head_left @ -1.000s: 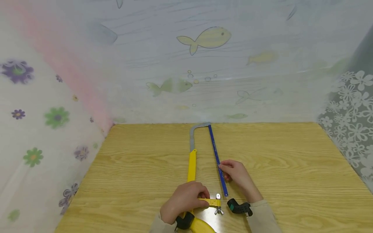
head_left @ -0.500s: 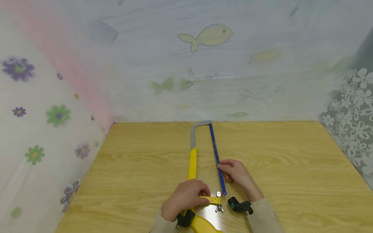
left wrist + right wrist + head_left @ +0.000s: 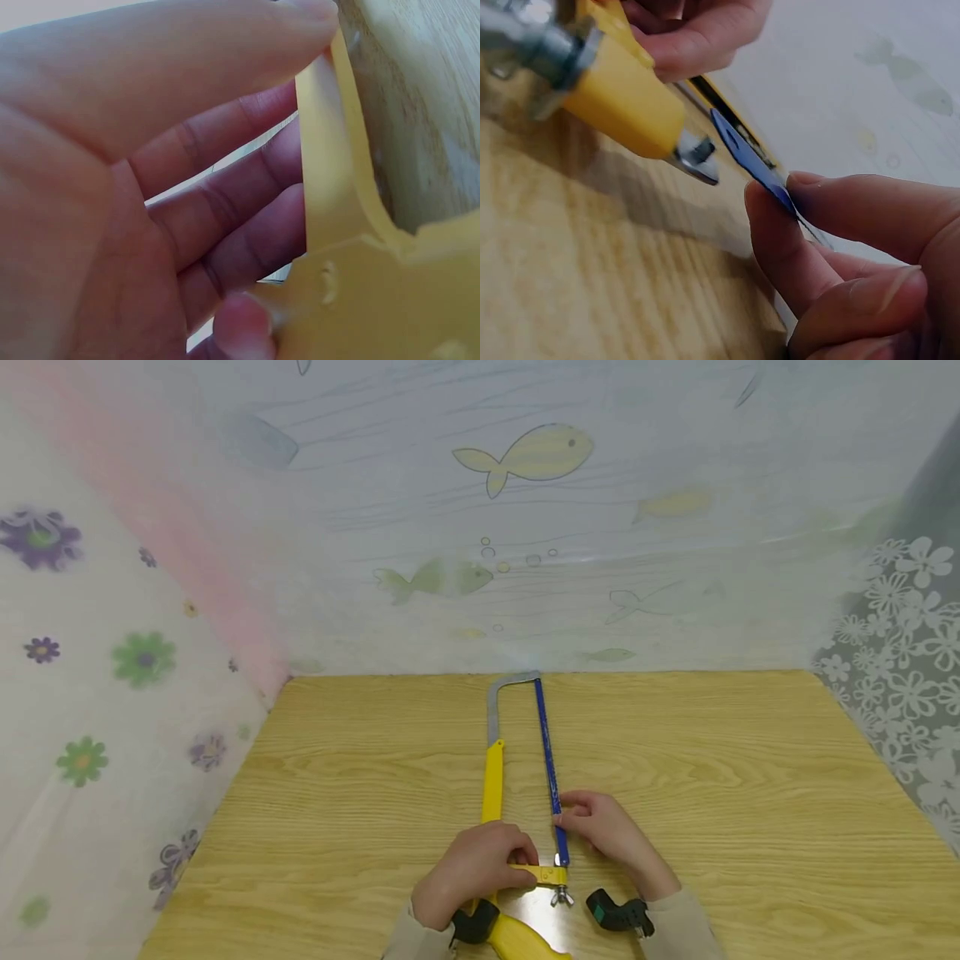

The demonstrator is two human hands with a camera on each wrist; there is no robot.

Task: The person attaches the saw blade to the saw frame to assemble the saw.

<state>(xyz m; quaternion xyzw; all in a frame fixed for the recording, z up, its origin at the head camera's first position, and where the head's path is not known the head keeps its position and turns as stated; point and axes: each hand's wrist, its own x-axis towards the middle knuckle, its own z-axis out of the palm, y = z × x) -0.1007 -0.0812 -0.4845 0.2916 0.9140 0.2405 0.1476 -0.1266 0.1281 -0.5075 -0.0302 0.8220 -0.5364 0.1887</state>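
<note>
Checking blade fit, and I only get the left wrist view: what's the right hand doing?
Observer: The right hand pinches the blue blade between thumb and finger, close to its near end.
Operator: Is that end on its mount?
Observer: No. The right wrist view shows a gap between it and the metal post.
Operator: And the far end?
Observer: In the head view it meets the tip of the grey bow; whether it is hooked on is too small to tell.
</note>
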